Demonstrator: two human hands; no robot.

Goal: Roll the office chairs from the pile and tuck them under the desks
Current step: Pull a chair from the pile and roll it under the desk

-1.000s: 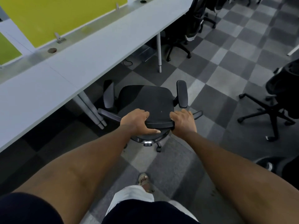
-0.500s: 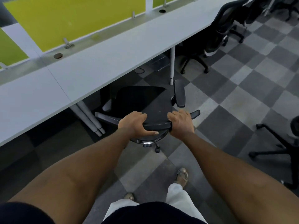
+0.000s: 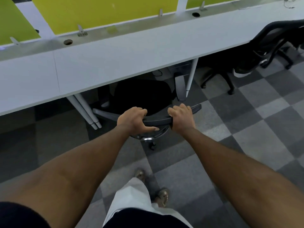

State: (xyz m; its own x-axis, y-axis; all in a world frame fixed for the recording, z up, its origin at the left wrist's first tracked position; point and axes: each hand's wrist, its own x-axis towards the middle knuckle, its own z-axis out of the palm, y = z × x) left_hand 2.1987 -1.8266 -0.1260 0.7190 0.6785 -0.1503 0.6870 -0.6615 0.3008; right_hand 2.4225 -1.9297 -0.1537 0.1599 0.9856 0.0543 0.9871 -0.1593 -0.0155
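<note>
A black office chair point(image 3: 144, 94) stands partly under the long white desk point(image 3: 115, 63). The front of its seat and its left armrest lie in shadow beneath the desktop. Its right armrest point(image 3: 180, 87) sits close beside a slanted white desk leg point(image 3: 190, 76). My left hand point(image 3: 133, 120) grips the top edge of the chair's backrest, thumb along its near face. My right hand point(image 3: 181, 118) grips the same edge just to the right. One caster shows under the seat.
A pair of white desk legs point(image 3: 85, 111) slants to the floor left of the chair. Another black chair point(image 3: 271, 45) is at the desk on the right. Yellow-green divider panels point(image 3: 102, 12) back the desk. Grey checkered carpet point(image 3: 246, 129) spreads right and behind me.
The chair has rolled forward from the open floor until much of its seat is under the desktop. Both hands kept their grip on the backrest, and I have stepped closer to the desk.
</note>
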